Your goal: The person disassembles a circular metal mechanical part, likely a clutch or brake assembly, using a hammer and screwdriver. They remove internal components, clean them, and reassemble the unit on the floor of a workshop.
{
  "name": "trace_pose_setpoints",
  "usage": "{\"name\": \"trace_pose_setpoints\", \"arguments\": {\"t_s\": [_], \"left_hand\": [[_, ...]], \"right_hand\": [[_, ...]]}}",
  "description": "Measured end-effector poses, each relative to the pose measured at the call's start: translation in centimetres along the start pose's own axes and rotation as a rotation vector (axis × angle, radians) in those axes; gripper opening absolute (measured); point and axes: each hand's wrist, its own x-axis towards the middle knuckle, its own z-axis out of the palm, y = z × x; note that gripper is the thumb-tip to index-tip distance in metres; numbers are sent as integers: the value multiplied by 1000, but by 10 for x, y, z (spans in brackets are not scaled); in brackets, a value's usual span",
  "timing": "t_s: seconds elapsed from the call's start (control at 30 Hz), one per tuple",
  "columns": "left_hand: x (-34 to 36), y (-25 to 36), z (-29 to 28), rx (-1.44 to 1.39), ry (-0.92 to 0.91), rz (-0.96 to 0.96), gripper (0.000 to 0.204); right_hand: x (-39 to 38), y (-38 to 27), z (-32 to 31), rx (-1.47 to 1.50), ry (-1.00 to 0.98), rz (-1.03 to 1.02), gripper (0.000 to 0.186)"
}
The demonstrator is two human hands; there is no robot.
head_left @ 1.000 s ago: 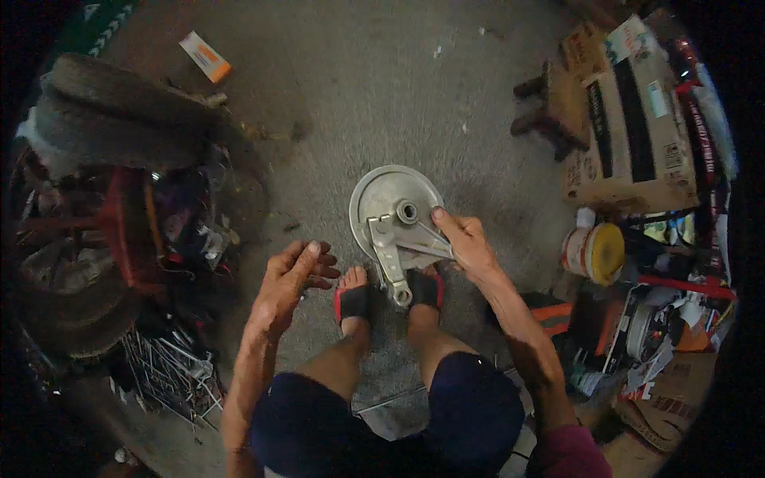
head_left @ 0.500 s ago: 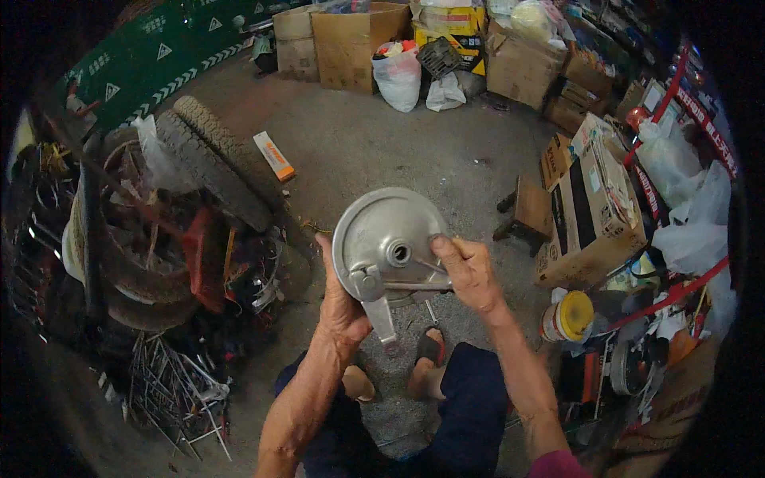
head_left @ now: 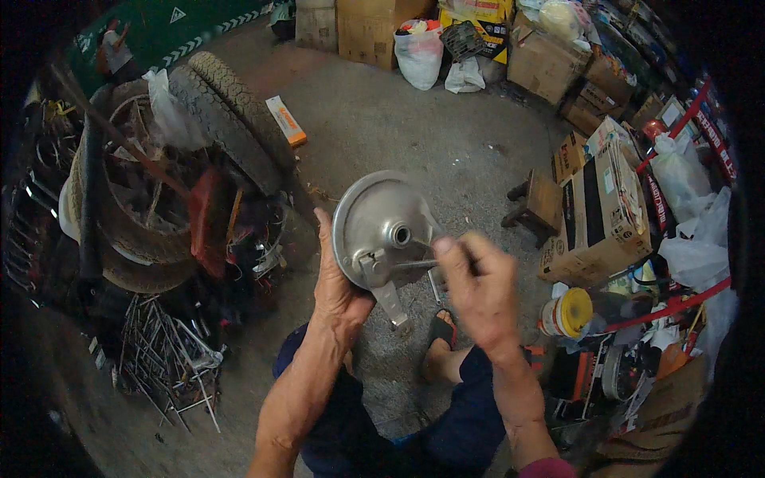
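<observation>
A round silver metal hub plate [head_left: 370,207] with a central bore and a lever arm [head_left: 389,301] pointing down is held up above my legs. My left hand [head_left: 339,303] grips it from the lower left, fingers behind it and partly hidden. My right hand [head_left: 478,291], slightly blurred, is curled at the plate's right side, its thumb by the rod or strut there; what its fingers hold is hidden. A sandalled foot [head_left: 442,327] shows below.
Tyres and wheels [head_left: 143,255] with a red part [head_left: 207,223] crowd the left, above loose metal rods [head_left: 167,366]. At right are a wooden stool [head_left: 542,203], cartons [head_left: 598,227] and a yellow-lidded bucket [head_left: 572,312]. Boxes [head_left: 366,36] and bags [head_left: 418,56] line the back.
My left hand has come up onto the plate's left side. My right hand has since shifted and turned at the right side. The view has tilted up to show more of the room.
</observation>
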Motion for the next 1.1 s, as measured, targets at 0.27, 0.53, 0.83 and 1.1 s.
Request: {"name": "trace_pose_setpoints", "arguments": {"t_s": [0.27,0.53,0.83,1.1], "left_hand": [[9,-12,-8,18,16,-79,82],[15,-23,-29,222,63,-119,85],[8,-21,-4,63,128,-129,75],[12,-27,-5,-10,63,-124,70]], "right_hand": [[-21,15,40,780,-412,298,43],[-16,18,40,830,-396,427,47],[-17,12,35,961,-434,667,49],[-20,24,40,1022,-435,704,50]]}}
